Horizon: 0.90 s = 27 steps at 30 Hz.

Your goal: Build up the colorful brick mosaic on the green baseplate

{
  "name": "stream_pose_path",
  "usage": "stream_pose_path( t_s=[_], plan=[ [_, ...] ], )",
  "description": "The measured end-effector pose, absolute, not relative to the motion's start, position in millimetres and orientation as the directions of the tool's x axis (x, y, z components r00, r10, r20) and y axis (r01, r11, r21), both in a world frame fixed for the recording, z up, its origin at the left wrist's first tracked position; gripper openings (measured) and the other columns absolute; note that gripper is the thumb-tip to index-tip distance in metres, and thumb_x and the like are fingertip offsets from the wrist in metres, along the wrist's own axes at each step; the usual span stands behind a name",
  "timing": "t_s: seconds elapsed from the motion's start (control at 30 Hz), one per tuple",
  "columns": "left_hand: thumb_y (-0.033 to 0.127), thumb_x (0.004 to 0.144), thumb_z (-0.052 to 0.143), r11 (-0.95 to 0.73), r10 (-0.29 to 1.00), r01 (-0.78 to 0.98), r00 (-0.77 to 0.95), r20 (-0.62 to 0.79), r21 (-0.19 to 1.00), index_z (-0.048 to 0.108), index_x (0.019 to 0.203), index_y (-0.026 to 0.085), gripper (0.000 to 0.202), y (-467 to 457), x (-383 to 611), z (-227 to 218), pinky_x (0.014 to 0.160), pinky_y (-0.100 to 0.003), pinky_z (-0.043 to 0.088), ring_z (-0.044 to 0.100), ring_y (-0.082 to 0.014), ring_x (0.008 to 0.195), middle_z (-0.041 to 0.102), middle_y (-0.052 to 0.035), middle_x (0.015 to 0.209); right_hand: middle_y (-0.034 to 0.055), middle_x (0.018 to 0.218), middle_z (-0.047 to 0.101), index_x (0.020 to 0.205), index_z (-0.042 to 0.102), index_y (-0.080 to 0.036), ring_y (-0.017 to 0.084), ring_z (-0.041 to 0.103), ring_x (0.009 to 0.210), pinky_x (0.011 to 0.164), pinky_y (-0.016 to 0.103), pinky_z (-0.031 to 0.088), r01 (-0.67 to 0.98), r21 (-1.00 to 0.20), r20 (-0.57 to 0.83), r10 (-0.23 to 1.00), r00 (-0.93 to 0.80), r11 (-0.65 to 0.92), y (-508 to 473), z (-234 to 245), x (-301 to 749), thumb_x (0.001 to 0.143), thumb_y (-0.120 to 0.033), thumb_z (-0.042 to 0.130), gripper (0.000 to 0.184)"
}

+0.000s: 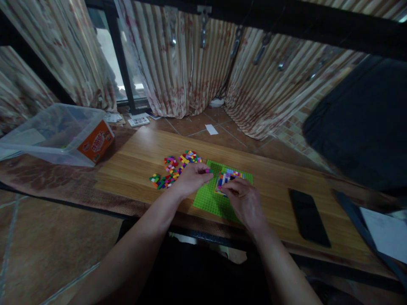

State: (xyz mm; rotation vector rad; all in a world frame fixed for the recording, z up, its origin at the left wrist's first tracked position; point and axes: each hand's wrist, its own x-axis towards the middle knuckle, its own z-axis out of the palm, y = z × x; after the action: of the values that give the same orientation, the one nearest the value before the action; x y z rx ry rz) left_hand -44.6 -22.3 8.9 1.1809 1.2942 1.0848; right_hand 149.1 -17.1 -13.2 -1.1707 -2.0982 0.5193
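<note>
The board (136, 156) is light oak brown with a fine straight grain; the cloth (47, 173) under it is dark brown and marbled. Near the front edge of the board the baseplate (206, 201) is bright green. The mosaic (227, 177) on it mixes white, pink, blue and yellow inside an orange-red border. The loose bricks (173, 169) at the middle of the board are red, green, yellow, pink, blue and orange; the single brick (208, 170) pinched by the left hand (190, 178) looks pink. Toward the right edge the phone (310, 218) is plain black. The clear box (47, 131) carries an orange label (95, 144). The curtains (178, 63) are beige, striped, with faded red flowers.
</note>
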Motion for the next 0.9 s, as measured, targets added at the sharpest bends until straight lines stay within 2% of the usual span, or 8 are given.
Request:
stream_pose_path(
  t_s=[0.23,0.4,0.5,0.7,0.9],
  plan=[
    [0.026,0.071,0.061,0.111,0.991,0.231,0.042,-0.124,0.967,0.061,0.066,0.016,0.011,-20,-35,-2,0.050,-0.023,0.032,0.045,-0.0097,0.049,0.053,0.0048,0.050,0.0015,0.073,0.067,0.071,0.073,-0.025,0.018,0.060,0.073,0.072,0.032,0.045,0.544,-0.687,0.354,0.876,-0.328,0.482,-19,-9,145,0.085,-0.028,0.063,0.017],
    [0.025,0.071,0.061,0.107,0.989,0.277,0.069,-0.130,0.955,0.061,0.065,0.016,0.011,-21,-29,-4,0.050,-0.022,0.032,0.047,-0.0100,0.052,0.055,0.0041,0.052,0.0018,0.072,0.066,0.071,0.072,-0.024,0.018,0.060,0.070,0.067,0.031,0.044,0.543,-0.715,0.341,0.897,-0.280,0.441,-17,-11,143,0.084,-0.030,0.063,0.017],
    [0.026,0.072,0.060,0.098,0.989,0.281,0.081,-0.125,0.955,0.061,0.066,0.016,0.012,-20,-26,-6,0.050,-0.022,0.033,0.049,-0.0104,0.053,0.057,0.0036,0.054,0.0030,0.075,0.067,0.074,0.073,-0.024,0.019,0.060,0.073,0.069,0.032,0.045,0.570,-0.672,0.365,0.881,-0.302,0.474,-17,-12,143,0.086,-0.030,0.062,0.017],
    [0.024,0.072,0.059,0.071,0.992,0.308,0.074,-0.098,0.949,0.060,0.063,0.017,0.011,-13,-23,-15,0.051,-0.022,0.033,0.049,-0.0111,0.053,0.056,0.0038,0.053,0.0058,0.080,0.069,0.077,0.073,-0.024,0.022,0.060,0.080,0.075,0.036,0.047,0.649,-0.506,0.461,0.814,-0.354,0.569,-20,-12,141,0.090,-0.026,0.056,0.022],
    [0.021,0.070,0.058,0.061,0.996,0.328,0.047,-0.080,0.943,0.058,0.060,0.018,0.011,-11,-21,-15,0.050,-0.023,0.031,0.046,-0.0110,0.052,0.051,0.0047,0.050,0.0076,0.086,0.069,0.086,0.074,-0.023,0.024,0.058,0.086,0.080,0.040,0.048,0.667,-0.454,0.511,0.786,-0.348,0.590,-26,-21,139,0.092,-0.023,0.052,0.022]
  ],
)
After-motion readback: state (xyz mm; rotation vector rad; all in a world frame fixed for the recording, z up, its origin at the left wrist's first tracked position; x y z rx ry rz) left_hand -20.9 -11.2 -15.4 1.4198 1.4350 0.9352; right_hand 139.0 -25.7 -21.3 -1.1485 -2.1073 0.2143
